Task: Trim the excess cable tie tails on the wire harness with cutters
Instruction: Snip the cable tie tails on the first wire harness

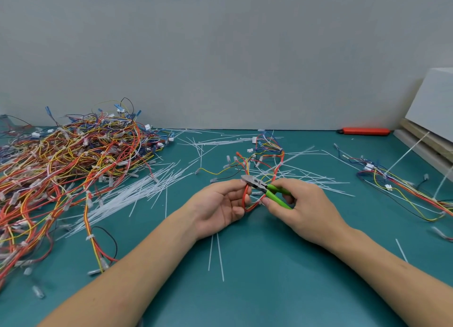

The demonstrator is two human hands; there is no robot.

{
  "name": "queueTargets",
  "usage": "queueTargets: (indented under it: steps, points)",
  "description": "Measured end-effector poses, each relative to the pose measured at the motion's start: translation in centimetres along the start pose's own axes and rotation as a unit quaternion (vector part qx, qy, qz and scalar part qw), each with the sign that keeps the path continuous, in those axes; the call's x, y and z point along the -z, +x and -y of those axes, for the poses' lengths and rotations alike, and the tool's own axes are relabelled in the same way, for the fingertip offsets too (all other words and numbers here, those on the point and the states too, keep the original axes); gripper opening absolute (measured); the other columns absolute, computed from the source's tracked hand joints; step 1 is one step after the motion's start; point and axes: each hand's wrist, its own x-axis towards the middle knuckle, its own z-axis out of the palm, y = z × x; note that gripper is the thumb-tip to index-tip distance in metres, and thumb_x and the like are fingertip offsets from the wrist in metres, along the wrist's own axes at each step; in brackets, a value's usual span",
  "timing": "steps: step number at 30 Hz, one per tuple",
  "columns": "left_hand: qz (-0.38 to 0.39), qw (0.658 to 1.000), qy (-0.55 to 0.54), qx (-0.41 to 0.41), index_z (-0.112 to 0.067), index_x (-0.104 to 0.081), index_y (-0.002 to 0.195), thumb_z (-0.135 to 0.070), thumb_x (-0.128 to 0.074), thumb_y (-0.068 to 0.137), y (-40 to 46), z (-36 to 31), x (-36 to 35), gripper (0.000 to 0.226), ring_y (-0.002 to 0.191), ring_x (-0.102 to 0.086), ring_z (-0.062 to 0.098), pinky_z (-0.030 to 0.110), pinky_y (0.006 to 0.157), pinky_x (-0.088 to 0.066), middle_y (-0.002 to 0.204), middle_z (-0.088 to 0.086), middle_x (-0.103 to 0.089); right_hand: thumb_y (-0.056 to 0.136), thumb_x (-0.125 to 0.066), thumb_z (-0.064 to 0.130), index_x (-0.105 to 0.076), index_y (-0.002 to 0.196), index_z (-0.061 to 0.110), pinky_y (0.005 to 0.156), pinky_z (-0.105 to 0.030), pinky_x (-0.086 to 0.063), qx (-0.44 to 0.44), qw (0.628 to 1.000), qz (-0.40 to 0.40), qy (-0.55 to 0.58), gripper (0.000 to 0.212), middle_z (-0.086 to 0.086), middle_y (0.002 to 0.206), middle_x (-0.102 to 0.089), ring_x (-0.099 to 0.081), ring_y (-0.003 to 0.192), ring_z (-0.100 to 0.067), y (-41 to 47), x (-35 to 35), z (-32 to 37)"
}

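Big heap of harnesses (68, 169) fills the tabletop's (245, 290) left side, and loose white ties (127, 194) spill off it toward the middle. Mid-table, the left hand (220, 204) pinches the harness (247, 199) at a red loop: light, floppy stuff I'd say, so best held close to the tie. It trails away toward the far edge. The right hand (299, 204) is wrapped round the green-handled cutters (264, 189), nose pointing far-left at the loop.
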Motion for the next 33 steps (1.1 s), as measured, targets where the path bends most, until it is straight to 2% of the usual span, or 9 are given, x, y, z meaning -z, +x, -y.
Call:
queueTargets:
  steps: [3, 5, 7, 17, 21, 23, 26, 29, 33]
  points:
    - [0.000, 1.000, -0.002, -0.001, -0.012, -0.077, 0.071, -0.015, -0.072, 0.076, -0.03, -0.03, -0.12, 0.007, 0.064, -0.063, 0.014, 0.019, 0.044, -0.039, 0.079, 0.004, -0.069, 0.089, -0.061, 0.063, -0.067, 0.108, 0.035, 0.068, -0.021, -0.042, 0.003, 1.000, 0.003, 0.009, 0.034, 0.022, 0.083, -0.056, -0.055, 0.078, -0.006, -0.02, -0.19, -0.23]
    - [-0.001, 1.000, -0.003, -0.003, -0.012, -0.077, 0.070, -0.014, -0.072, 0.076, -0.06, -0.09, -0.18, 0.008, 0.064, -0.064, 0.014, 0.019, 0.044, -0.039, 0.079, 0.005, -0.069, 0.088, -0.059, 0.066, -0.067, 0.117, 0.035, 0.076, -0.023, -0.046, -0.001, 1.000, 0.009, 0.012, 0.043, 0.018, 0.091, -0.060, -0.058, 0.086, -0.007, 0.02, -0.23, -0.31]
    - [-0.005, 1.000, -0.004, -0.003, -0.011, -0.076, 0.071, -0.014, -0.072, 0.075, -0.10, -0.15, -0.20, 0.007, 0.064, -0.064, 0.014, 0.019, 0.044, -0.040, 0.079, 0.005, -0.070, 0.088, -0.058, 0.066, -0.066, 0.121, 0.035, 0.080, -0.019, -0.043, -0.001, 1.000, 0.015, 0.013, 0.046, 0.017, 0.098, -0.063, -0.059, 0.094, -0.006, 0.06, -0.20, -0.30]
    - [-0.003, 1.000, 0.007, -0.022, -0.012, -0.079, 0.073, -0.015, -0.072, 0.075, 0.11, -0.02, -0.08, 0.008, 0.064, -0.067, 0.014, 0.019, 0.046, -0.045, 0.081, 0.006, -0.073, 0.088, -0.058, 0.064, -0.066, 0.127, 0.032, 0.077, -0.011, -0.038, 0.001, 1.000, 0.025, 0.014, 0.051, 0.021, 0.099, -0.061, -0.058, 0.092, 0.001, 0.09, -0.08, -0.07]
    - [-0.003, 1.000, 0.008, -0.023, -0.012, -0.079, 0.073, -0.015, -0.073, 0.075, 0.21, 0.04, -0.01, 0.007, 0.065, -0.067, 0.013, 0.020, 0.046, -0.045, 0.082, 0.005, -0.073, 0.090, -0.065, 0.057, -0.068, 0.125, 0.031, 0.081, -0.021, -0.047, -0.001, 1.000, 0.022, 0.014, 0.043, 0.015, 0.097, -0.064, -0.060, 0.090, -0.006, 0.07, 0.11, -0.15]
    - [-0.007, 1.000, 0.006, -0.020, -0.012, -0.079, 0.073, -0.014, -0.073, 0.075, 0.25, 0.02, 0.00, 0.007, 0.064, -0.067, 0.013, 0.020, 0.045, -0.045, 0.081, 0.005, -0.073, 0.090, -0.067, 0.055, -0.070, 0.119, 0.033, 0.075, -0.029, -0.049, -0.005, 1.000, 0.015, 0.018, 0.036, 0.011, 0.087, -0.062, -0.059, 0.082, -0.010, 0.12, 0.10, -0.17]
    - [-0.012, 1.000, -0.004, -0.015, -0.011, -0.077, 0.073, -0.013, -0.072, 0.075, 0.26, -0.05, 0.04, 0.006, 0.063, -0.066, 0.014, 0.019, 0.043, -0.042, 0.080, 0.006, -0.072, 0.087, -0.064, 0.061, -0.071, 0.110, 0.036, 0.069, -0.034, -0.048, -0.005, 1.000, -0.003, 0.012, 0.035, 0.010, 0.079, -0.062, -0.056, 0.076, -0.012, 0.19, 0.04, -0.10]
    - [-0.016, 1.000, -0.007, -0.011, -0.011, -0.077, 0.072, -0.012, -0.072, 0.075, 0.17, -0.11, -0.02, 0.006, 0.063, -0.066, 0.014, 0.019, 0.043, -0.041, 0.080, 0.006, -0.071, 0.087, -0.062, 0.064, -0.069, 0.108, 0.039, 0.069, -0.036, -0.049, -0.006, 1.000, -0.012, -0.002, 0.034, 0.009, 0.078, -0.061, -0.056, 0.078, -0.015, 0.19, 0.21, -0.06]
    - [-0.012, 1.000, 0.005, -0.015, -0.013, -0.078, 0.068, -0.013, -0.072, 0.074, 0.01, -0.07, -0.22, 0.008, 0.062, -0.065, 0.014, 0.019, 0.043, -0.039, 0.079, 0.005, -0.071, 0.090, -0.068, 0.056, -0.069, 0.116, 0.034, 0.075, -0.032, -0.047, 0.011, 1.000, -0.010, -0.001, 0.034, 0.014, 0.084, -0.057, -0.055, 0.082, -0.007, 0.04, 0.13, -0.07]
